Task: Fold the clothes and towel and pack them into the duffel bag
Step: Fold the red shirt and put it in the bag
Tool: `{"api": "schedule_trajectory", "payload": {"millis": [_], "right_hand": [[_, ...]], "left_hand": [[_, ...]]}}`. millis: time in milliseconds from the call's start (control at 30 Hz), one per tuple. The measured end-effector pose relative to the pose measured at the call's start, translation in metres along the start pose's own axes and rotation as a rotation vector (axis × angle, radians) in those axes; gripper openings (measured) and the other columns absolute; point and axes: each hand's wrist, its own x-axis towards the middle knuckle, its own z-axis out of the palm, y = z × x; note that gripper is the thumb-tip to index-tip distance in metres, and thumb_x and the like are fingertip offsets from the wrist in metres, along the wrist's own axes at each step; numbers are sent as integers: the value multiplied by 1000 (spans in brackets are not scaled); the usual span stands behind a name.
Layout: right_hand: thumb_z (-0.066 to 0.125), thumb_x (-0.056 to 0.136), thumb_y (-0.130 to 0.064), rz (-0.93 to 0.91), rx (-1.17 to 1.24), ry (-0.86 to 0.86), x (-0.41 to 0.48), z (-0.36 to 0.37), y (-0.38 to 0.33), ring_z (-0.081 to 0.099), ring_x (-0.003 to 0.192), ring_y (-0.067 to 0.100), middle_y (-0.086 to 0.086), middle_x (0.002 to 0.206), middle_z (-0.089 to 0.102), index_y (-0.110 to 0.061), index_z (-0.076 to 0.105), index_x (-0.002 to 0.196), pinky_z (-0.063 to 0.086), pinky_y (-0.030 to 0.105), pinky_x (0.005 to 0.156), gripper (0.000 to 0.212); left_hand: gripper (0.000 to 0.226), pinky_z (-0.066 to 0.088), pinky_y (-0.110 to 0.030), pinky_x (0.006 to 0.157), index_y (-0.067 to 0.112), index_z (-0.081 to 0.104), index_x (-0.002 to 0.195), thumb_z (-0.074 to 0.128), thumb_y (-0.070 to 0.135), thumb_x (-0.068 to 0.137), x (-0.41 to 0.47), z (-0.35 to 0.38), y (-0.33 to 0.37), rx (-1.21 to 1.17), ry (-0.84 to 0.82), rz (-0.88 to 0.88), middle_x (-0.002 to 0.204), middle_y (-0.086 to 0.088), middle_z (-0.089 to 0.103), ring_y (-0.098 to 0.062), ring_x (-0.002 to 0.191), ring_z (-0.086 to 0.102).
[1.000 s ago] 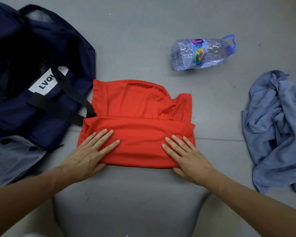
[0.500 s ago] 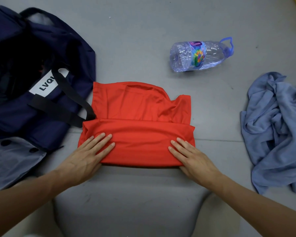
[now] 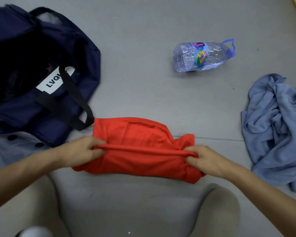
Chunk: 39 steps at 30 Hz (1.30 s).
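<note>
Pinching now where half a second ago they lay flat with straight fingers, both hands have closed on the red garment [image 3: 137,161], and the folded edge they pressed down then is drawn up into a tight ridge running left to right between them. The left hand [image 3: 82,151] grips the left end of that ridge, fingers curled over the far side and thumb on the near side; the right hand [image 3: 207,159] grips the right end in the same way, knuckles up. Both forearms reach in from the near corners.

The red garment lies on the grey floor [image 3: 143,82] in the near middle, its far left corner touching the black strap of the navy duffel bag [image 3: 15,40], which sits open at the far left. A grey buttoned garment [image 3: 10,147] shows under the bag's near edge. A crumpled blue cloth [image 3: 277,134] lies well apart at the right, and a clear plastic bottle [image 3: 202,56] lies on its side farther off
</note>
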Motion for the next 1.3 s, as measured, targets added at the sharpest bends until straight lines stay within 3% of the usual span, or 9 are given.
{"api": "schedule_trajectory", "payload": {"millis": [133,200,267,333,433,600,800,1000,1300], "right_hand": [[64,88,-16,31,47,185,29,-27,-9,58,66,8,-13,62,62,-25,64,70,44,29,62,21],[63,92,-29,96,-61,310,45,-32,-8,61,79,18,-10,77,67,-25,68,85,45,32,70,9],[54,97,-38,127,-275,489,54,-28,-5,62,102,25,-1,109,69,-24,67,115,47,35,86,26],[41,98,-43,-64,-510,617,57,-15,-6,55,124,30,8,133,60,-18,60,132,46,42,102,46],[37,97,-51,-371,-782,462,59,11,-1,36,144,33,11,155,41,-19,46,148,34,50,116,61],[30,96,-64,-269,-910,271,47,39,31,16,153,32,6,166,17,-29,21,159,23,54,120,73],[38,95,-61,-217,-800,340,19,67,41,29,148,35,8,165,23,-28,32,156,27,52,116,70],[49,91,-54,-335,-702,257,-13,121,28,47,139,30,4,159,39,-34,54,141,50,47,98,54],[39,95,-51,-397,-658,178,2,135,-4,50,134,24,2,156,43,-33,43,147,50,38,95,56]], "left_hand": [[27,47,-31,79,31,67,87,52,53,89,27,-30,-2,28,294,-26,79,14,68,-1,79,63],[27,49,-34,84,32,69,96,52,53,93,40,-38,2,72,464,-58,89,15,69,-9,88,64],[22,50,-39,88,29,68,113,54,39,99,49,-33,6,174,659,-25,109,7,69,-19,101,64],[30,50,-46,89,18,65,126,52,24,100,52,-18,9,428,756,117,124,-5,64,-32,107,60],[45,48,-49,90,16,60,136,56,17,91,49,23,11,638,636,260,134,-11,60,-37,113,56],[59,36,-48,105,18,47,149,40,41,95,33,71,5,731,434,117,152,-14,46,-37,130,50],[62,19,-56,121,26,29,157,38,39,98,76,30,-3,913,355,169,163,-16,24,-34,151,16],[66,-6,-55,122,36,-17,156,25,28,106,115,-24,47,1203,130,106,165,-12,-21,-35,153,-16],[79,-22,-48,114,34,-22,149,35,14,99,143,-26,66,1076,354,109,166,-14,-15,-32,143,-30]]}}
